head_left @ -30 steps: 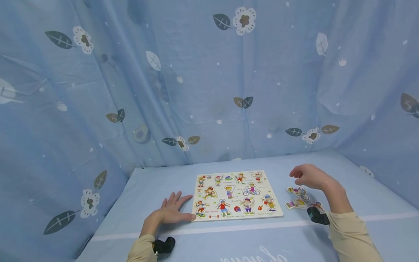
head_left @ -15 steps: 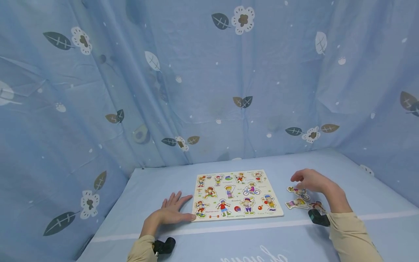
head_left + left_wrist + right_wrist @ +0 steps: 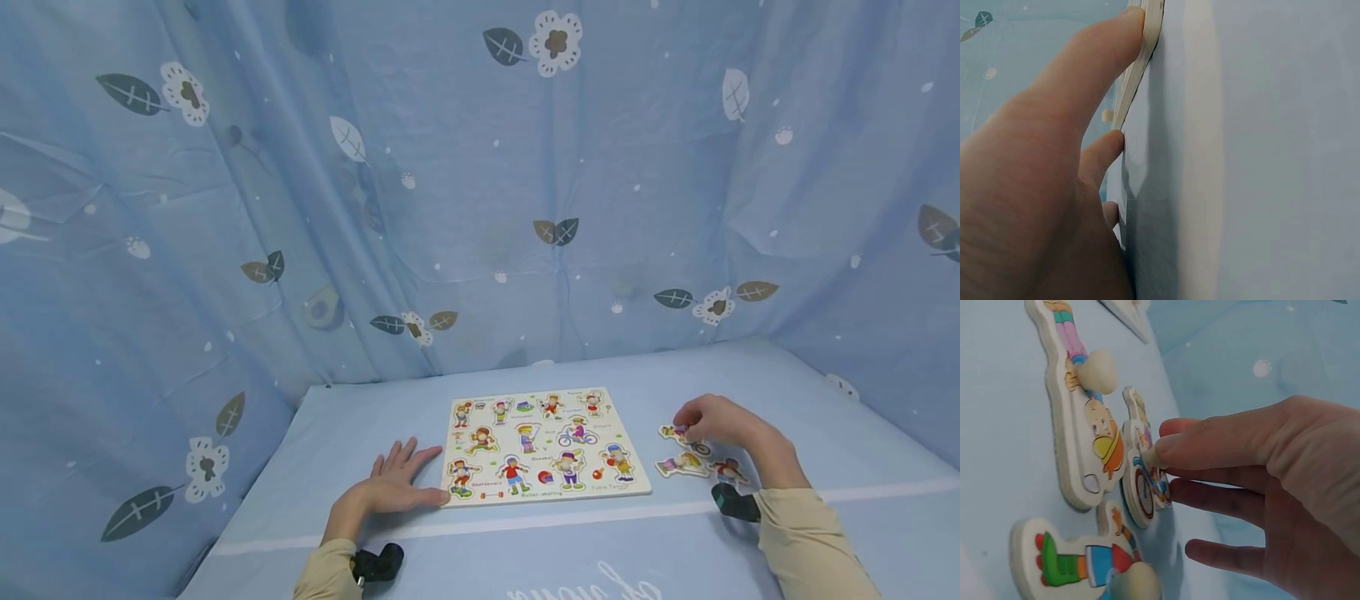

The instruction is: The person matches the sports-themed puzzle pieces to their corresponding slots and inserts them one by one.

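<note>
My right hand (image 3: 722, 419) is at the right of the table, thumb and index finger pinching the knob of a bicycle puzzle piece (image 3: 1141, 494). That piece lies flat on the cloth, partly hidden by the fingers in the head view. Just in front of it lies a golfer puzzle piece (image 3: 682, 465), its round wooden knob upward. Beside that is a roller-skater puzzle piece (image 3: 727, 471). My left hand (image 3: 393, 487) rests with spread fingers at the left side of the puzzle board (image 3: 543, 492); its thumb (image 3: 1116, 37) touches the board's near-left corner.
The board is pale with printed sports figures; some of its spots hold knobbed pieces, such as the baseball player (image 3: 570, 471). A light blue cloth (image 3: 570, 550) with a white stripe covers the table. Blue patterned curtains (image 3: 480, 183) hang behind and at both sides.
My right hand has come down onto the bicycle puzzle piece, and its thumb and index finger have closed on the knob. The left hand and the board stay where they were.
</note>
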`<state>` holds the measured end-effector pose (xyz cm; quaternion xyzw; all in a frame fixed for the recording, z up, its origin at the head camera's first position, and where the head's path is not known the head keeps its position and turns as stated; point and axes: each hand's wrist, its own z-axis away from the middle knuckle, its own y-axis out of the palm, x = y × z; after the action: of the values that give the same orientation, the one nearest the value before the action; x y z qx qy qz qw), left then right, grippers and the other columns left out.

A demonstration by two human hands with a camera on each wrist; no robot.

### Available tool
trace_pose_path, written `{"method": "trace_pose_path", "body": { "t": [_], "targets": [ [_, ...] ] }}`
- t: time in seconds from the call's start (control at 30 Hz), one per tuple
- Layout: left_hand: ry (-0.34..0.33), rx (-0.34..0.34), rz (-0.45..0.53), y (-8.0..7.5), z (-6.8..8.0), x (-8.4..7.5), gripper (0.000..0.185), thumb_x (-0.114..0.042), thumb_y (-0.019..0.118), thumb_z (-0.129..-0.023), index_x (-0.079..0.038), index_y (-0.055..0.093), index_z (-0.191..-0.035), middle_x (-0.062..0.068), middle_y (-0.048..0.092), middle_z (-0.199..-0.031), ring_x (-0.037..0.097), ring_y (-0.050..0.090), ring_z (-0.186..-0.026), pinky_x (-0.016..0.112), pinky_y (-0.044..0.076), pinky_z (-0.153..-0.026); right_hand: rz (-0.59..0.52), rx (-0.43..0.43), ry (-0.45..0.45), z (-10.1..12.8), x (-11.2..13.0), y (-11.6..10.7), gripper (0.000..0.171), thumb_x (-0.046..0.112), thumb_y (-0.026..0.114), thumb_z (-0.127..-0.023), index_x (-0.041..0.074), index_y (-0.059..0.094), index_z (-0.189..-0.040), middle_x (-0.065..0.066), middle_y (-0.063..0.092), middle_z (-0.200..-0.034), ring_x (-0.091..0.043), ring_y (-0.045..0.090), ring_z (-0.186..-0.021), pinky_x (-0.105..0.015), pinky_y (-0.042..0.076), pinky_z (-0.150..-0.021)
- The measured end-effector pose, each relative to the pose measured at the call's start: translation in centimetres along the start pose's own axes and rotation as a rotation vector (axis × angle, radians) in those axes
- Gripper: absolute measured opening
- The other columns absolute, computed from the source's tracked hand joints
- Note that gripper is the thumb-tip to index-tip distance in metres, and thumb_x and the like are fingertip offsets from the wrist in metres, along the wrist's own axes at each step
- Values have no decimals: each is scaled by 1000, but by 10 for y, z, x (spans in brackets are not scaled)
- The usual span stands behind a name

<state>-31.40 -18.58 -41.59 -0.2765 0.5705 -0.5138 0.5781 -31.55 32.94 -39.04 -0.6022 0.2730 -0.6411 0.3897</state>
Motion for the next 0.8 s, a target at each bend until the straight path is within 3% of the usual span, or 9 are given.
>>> {"method": "trace_pose_path", "body": {
  "t": [0.27, 0.8],
  "targets": [
    [4, 2, -1, 0, 0, -1, 93, -69, 67, -76, -25, 39, -152, 20, 15, -164, 44, 4, -151, 66, 3, -118, 8, -11, -6, 2, -6, 0, 17, 2, 67, -83, 3, 72, -98, -16, 66, -104, -31, 57, -95, -54, 50, -86],
    [2, 12, 5, -1, 0, -1, 93, -70, 66, -77, -25, 37, -153, 20, 13, -164, 44, 2, -151, 66, 2, -118, -8, -13, 21, -2, -14, 0, 16, 6, 69, -84, 7, 74, -99, -21, 66, -111, -39, 56, -104, -61, 46, -90]
  ]
}}
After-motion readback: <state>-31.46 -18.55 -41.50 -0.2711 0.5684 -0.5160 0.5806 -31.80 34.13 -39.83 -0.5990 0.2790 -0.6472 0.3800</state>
